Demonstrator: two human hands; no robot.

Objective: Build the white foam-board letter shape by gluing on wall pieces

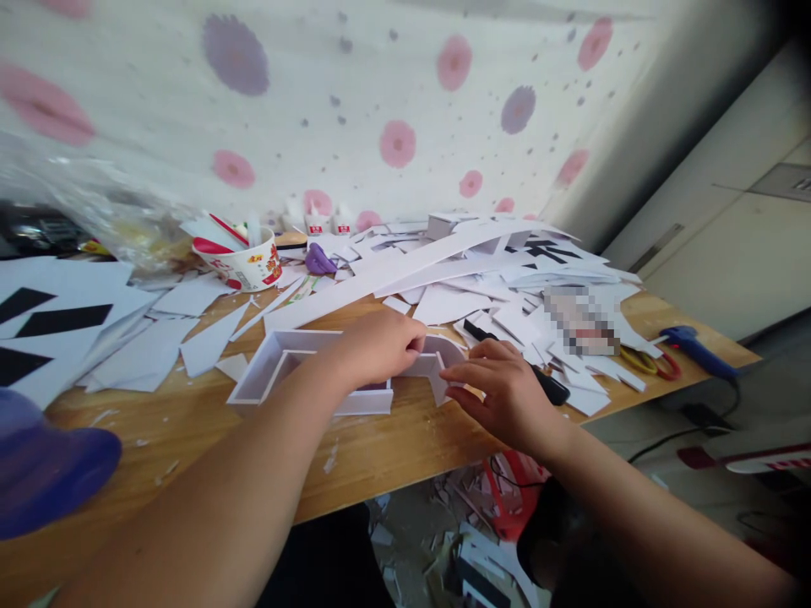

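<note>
A white foam-board frame (279,367) shaped like a hollow letter lies on the wooden table (393,447). My left hand (373,346) rests on the frame's right part, fingers curled and pinching its thin white wall. My right hand (503,388) is beside it, fingers bent, touching the frame's slanted right end. A black knife-like tool (548,387) lies just behind my right hand.
White and black paper offcuts (481,279) cover the table's back and left. A red and white paper cup (244,260) stands at the back. A blue glue gun (693,346) and scissors (652,363) lie at the right edge. A purple thing (44,464) sits at left.
</note>
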